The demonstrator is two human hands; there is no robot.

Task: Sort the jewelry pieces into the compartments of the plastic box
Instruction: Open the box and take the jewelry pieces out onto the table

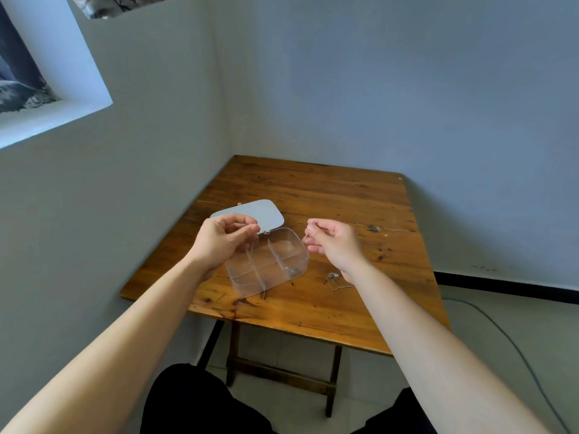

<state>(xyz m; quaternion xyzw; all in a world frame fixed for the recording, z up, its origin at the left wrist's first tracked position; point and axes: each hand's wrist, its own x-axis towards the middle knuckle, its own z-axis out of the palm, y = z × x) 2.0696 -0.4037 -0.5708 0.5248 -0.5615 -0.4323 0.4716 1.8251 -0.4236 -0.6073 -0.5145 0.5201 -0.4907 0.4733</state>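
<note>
Forearms: both reached forward from the lower corners, bare, converging over the wooden table (329, 195) so that the work stayed above the box.
Left hand (224, 238): fingers curled inward, thumb and forefinger pinched together above the box's left side; a fine strand seemed to hang from the pinch, though it was too thin to confirm.
Right hand (333, 238): fingers closed on a thin chain (308, 235) at the box's right rim, raised clear of the table, probably to let the piece hang free before lowering.
Plastic box (268, 261): clear, open, resting on the table between the hands; its long axis ran from near-left to far-right, and inner dividers split it into several compartments.
Lid (250, 214): grey, laid back flat behind the box on its hinge, which kept the compartments open from above.
Sorted piece (293, 271): a small metallic item lay in the near-right compartment.
Unsorted necklace (336, 279): lay loose on the table just right of the box, partly under the right wrist, its chain trailing to the right.
Stage (judgement): sorting was under way, with at least one piece left outside.
</note>
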